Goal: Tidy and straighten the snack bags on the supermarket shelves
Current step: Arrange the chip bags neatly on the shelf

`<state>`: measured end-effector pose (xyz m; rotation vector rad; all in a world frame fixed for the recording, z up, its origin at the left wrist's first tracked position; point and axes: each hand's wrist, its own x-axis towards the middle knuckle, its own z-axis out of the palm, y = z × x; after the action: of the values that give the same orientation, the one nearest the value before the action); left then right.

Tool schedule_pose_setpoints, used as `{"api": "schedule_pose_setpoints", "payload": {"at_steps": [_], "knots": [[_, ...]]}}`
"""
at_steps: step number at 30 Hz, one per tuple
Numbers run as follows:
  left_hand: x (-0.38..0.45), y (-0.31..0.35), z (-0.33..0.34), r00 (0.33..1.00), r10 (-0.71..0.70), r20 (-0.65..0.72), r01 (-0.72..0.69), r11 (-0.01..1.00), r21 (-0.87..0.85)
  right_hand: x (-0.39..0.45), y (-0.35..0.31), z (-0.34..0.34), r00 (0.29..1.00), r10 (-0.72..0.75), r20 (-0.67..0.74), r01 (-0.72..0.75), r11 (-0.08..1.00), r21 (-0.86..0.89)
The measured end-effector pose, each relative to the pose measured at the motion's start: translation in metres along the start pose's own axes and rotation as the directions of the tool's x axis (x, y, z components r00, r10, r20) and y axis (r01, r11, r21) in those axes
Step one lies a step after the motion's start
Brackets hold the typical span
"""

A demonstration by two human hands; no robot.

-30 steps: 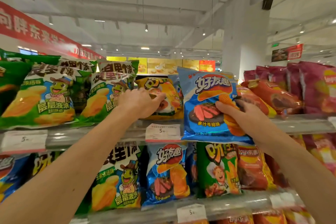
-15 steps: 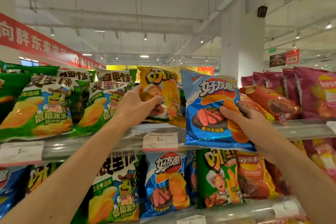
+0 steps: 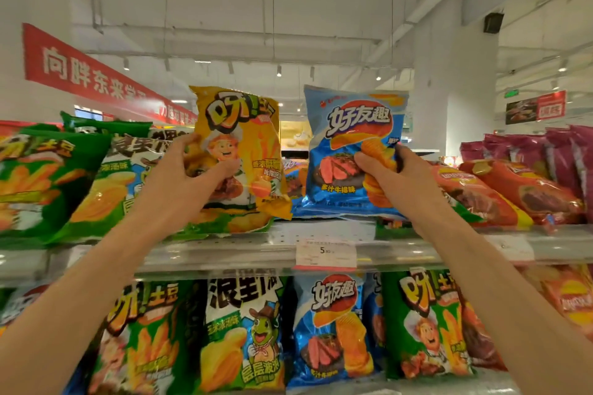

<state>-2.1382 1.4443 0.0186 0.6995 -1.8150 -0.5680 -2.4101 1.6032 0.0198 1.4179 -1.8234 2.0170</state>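
My left hand grips a yellow snack bag by its lower left part and holds it upright above the top shelf. My right hand grips a blue snack bag by its lower right part, upright, its bottom near the shelf surface. The two bags stand side by side with a narrow gap between them.
Green snack bags lean at the left of the top shelf, red bags and purple bags at the right. A price tag hangs on the shelf edge. The lower shelf holds green, blue and red bags.
My left hand has lifted the yellow bag up off the shelf. My right hand has raised the blue bag and set it upright. The view has tilted so the shelves sit lower.
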Motion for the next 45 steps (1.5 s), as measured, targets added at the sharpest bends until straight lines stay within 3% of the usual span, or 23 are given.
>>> {"api": "schedule_pose_setpoints", "payload": {"at_steps": [5,7,10,16,18,22,25,29,34,40,45], "knots": [[-0.006,-0.015,-0.021,1.0,-0.013,-0.007,0.013,1.0,0.027,0.017,0.011,0.037,1.0,0.006,0.029,-0.005,0.999,-0.035],[-0.008,-0.018,-0.023,1.0,-0.005,-0.01,0.005,0.999,0.041,0.018,0.021,0.051,0.986,0.102,0.131,-0.094,0.993,-0.071],[-0.01,-0.022,-0.022,1.0,-0.006,0.008,0.005,0.998,0.06,0.023,0.036,0.063,0.945,0.233,0.231,-0.17,0.949,-0.264],[-0.009,-0.03,-0.02,0.999,-0.022,0.042,0.021,0.999,0.028,0.019,0.041,0.059,0.984,0.089,0.155,-0.009,0.89,-0.456],[-0.009,-0.033,-0.018,0.999,-0.022,0.043,0.021,0.999,0.024,0.018,0.045,0.063,0.978,0.061,0.2,0.059,0.837,-0.544],[-0.009,-0.036,-0.015,0.997,-0.024,0.067,0.025,0.999,-0.021,0.02,0.043,0.069,0.906,0.269,0.328,0.036,0.721,-0.692],[-0.012,-0.035,-0.012,0.999,-0.02,0.048,0.023,0.999,-0.049,0.018,0.037,0.064,0.901,0.273,0.337,0.01,0.764,-0.645],[-0.023,-0.031,-0.009,1.0,-0.029,-0.004,0.029,0.996,-0.089,-0.001,0.029,0.053,0.969,0.071,0.238,0.059,0.865,-0.498],[-0.05,-0.03,-0.012,0.995,-0.045,-0.084,0.034,0.99,-0.137,-0.029,0.02,0.037,0.987,-0.092,0.128,0.126,0.949,-0.29],[-0.105,-0.037,-0.021,0.984,-0.098,-0.152,0.071,0.983,-0.171,-0.08,0.021,0.042,0.98,-0.038,0.195,0.02,0.996,0.091],[-0.16,-0.055,-0.043,0.961,-0.172,-0.218,0.141,0.979,-0.149,-0.124,0.041,0.07,0.928,0.059,0.367,-0.142,0.969,0.204]]}}
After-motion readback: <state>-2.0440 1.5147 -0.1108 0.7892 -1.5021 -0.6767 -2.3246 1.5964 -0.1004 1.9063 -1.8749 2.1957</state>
